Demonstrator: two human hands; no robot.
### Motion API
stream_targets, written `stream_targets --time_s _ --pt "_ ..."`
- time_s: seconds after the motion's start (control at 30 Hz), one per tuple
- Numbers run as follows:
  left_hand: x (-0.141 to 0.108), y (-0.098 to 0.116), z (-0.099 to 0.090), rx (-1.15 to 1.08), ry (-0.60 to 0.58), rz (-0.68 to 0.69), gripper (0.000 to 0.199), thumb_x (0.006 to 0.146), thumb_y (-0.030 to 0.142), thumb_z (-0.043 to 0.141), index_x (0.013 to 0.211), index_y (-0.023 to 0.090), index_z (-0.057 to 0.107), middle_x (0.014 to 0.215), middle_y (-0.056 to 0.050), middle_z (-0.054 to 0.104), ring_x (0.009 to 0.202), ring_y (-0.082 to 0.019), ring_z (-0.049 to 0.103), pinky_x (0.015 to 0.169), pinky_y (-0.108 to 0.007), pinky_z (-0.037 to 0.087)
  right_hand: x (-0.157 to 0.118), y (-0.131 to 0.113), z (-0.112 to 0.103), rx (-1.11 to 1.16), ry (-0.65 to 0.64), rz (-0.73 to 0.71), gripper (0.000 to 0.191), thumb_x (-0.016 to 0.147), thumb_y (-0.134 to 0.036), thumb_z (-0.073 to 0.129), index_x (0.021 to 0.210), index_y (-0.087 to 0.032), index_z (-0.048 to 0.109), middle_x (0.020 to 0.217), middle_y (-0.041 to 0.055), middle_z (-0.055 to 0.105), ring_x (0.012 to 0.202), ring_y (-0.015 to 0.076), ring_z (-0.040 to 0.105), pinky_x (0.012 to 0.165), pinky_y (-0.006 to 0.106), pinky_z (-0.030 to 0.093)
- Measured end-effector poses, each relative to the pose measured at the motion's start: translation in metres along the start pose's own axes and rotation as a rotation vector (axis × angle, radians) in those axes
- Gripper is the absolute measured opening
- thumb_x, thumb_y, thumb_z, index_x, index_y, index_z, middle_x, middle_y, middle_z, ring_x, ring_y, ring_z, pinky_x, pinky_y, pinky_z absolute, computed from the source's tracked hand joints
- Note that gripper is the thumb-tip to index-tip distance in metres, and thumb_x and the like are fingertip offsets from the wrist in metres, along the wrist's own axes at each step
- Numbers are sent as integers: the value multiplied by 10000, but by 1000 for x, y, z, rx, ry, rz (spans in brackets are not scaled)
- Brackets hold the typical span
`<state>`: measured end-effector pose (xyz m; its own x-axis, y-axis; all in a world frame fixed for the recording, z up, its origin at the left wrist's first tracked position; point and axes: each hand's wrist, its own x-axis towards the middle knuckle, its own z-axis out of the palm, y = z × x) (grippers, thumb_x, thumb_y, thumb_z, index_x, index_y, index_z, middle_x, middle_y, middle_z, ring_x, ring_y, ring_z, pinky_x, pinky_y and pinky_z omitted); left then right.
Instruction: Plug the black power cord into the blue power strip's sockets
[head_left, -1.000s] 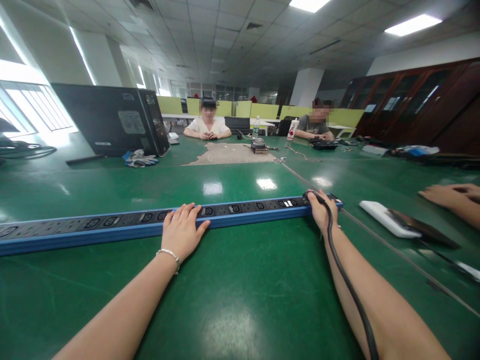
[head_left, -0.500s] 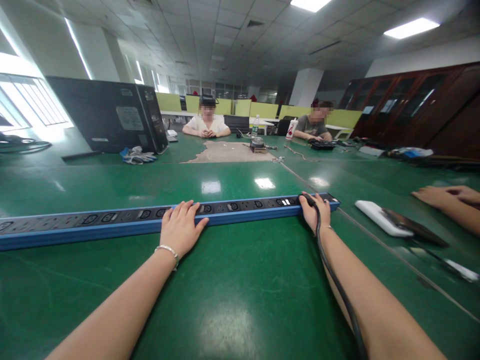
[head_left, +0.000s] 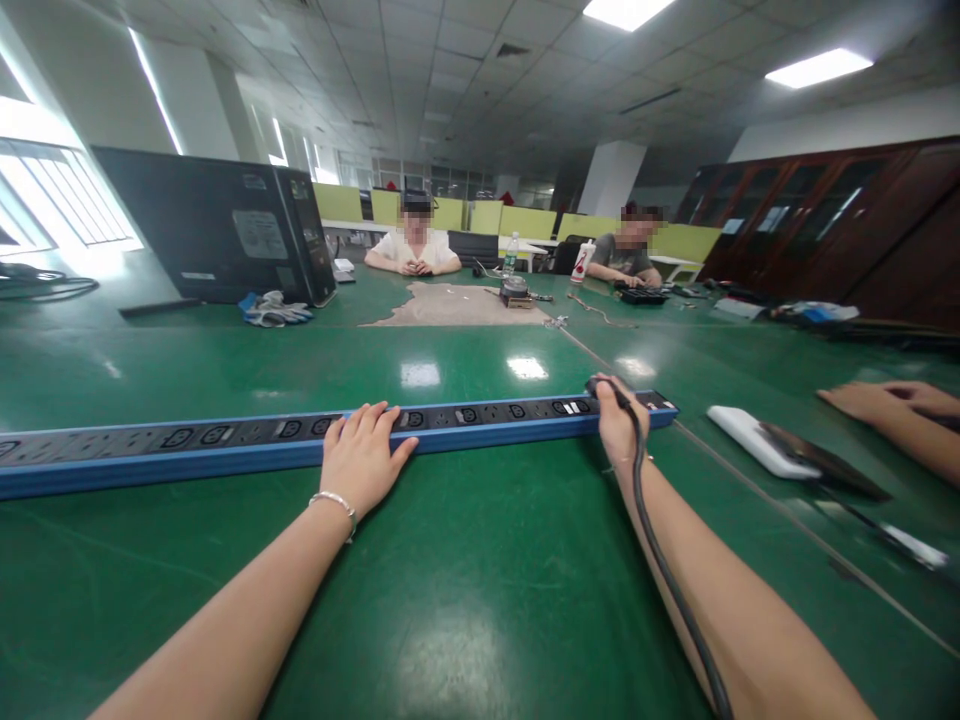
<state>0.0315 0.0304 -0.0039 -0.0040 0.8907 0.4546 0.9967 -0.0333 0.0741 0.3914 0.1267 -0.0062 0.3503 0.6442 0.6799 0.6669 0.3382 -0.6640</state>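
Observation:
A long blue power strip (head_left: 480, 437) with black sockets along its top lies across the green table. My left hand (head_left: 365, 450) rests on the strip left of its middle, fingers spread over the top and thumb against the near side. Close to the strip's right end, my right hand (head_left: 621, 420) is closed around the black plug (head_left: 596, 385) of a power cord. The plug's head points left and stands above the sockets; its contact face is hidden. From my hand the black cord (head_left: 664, 560) runs down along my right forearm.
A black computer case (head_left: 202, 230) stands at the back left, with gloves (head_left: 275, 310) beside it. Two people sit across the table. At right lie a white box-like device (head_left: 761, 442), a dark flat object (head_left: 825, 460) and another person's hands (head_left: 862, 400).
My right hand has lifted slightly and shifted a little left with the plug, whose head now shows above the strip. My left hand has stayed in place.

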Motion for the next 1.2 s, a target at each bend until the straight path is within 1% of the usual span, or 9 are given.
stream_targets --time_s 0.03,0.13,0.27,0.47,0.57,0.67,0.8,1.0,1.2 --pt "0 0 0 -4 -2 -2 527 861 524 345 1258 213 499 1343 -90 508 1255 -253 416 1045 -453 260 -5 -10 6 18 -62 -13 449 833 -514 436 1003 -176 678 1083 92 677 1110 241 560 1035 435 313" --pt "0 1 0 -12 -11 -10 522 858 525 349 1259 226 499 1346 -85 506 1260 -256 412 1045 -451 259 -19 -36 25 47 -169 -36 400 825 -497 457 967 -201 686 1078 72 683 1098 225 571 1060 435 286" --pt "-1 2 -2 -1 -3 -2 518 862 514 354 1255 210 501 1342 -88 509 1260 -249 410 1044 -438 258 -29 -51 35 -29 -226 -36 372 803 -481 487 940 -206 696 1062 84 688 1110 250 561 1047 448 300" --pt "-1 2 -3 -9 1 -8 508 864 507 359 1246 207 507 1337 -86 513 1257 -247 412 1043 -442 259 -33 -52 33 -181 -257 -42 400 833 -456 446 1023 -198 684 1106 112 667 1160 273 526 1047 495 266" --pt "-1 2 -2 -11 1 -9 512 862 513 361 1252 213 502 1342 -82 510 1261 -252 407 1043 -445 260 -35 -53 33 -209 -252 -48 399 841 -457 438 1051 -212 674 1113 104 665 1159 262 528 1036 485 287" --pt "-1 1 -1 -11 2 -11 511 859 518 363 1255 225 499 1347 -75 507 1262 -257 406 1045 -447 257 -35 -53 34 -220 -236 -49 399 844 -459 436 1051 -214 673 1117 106 663 1155 255 531 1026 474 307" --pt "-1 2 -2 -14 -3 -14 515 860 516 362 1256 217 498 1350 -80 503 1266 -259 403 1045 -448 258 -36 -52 35 -223 -230 -52 406 845 -459 431 1040 -202 677 1114 118 663 1154 258 531 1032 483 295" --pt "-1 1 -1 -35 -4 -13 508 859 515 360 1257 230 496 1354 -78 500 1270 -260 399 1046 -455 250 -35 -49 36 -237 -232 -54 385 848 -453 435 1050 -221 667 1127 93 661 1168 245 523 1042 485 279" --pt "-1 1 -1 -32 -6 -15 521 860 520 360 1257 211 496 1350 -85 503 1269 -263 400 1046 -453 253 -40 -50 36 -325 -251 -56 366 846 -429 443 1014 -211 683 1108 98 669 1158 250 529 1041 492 274"
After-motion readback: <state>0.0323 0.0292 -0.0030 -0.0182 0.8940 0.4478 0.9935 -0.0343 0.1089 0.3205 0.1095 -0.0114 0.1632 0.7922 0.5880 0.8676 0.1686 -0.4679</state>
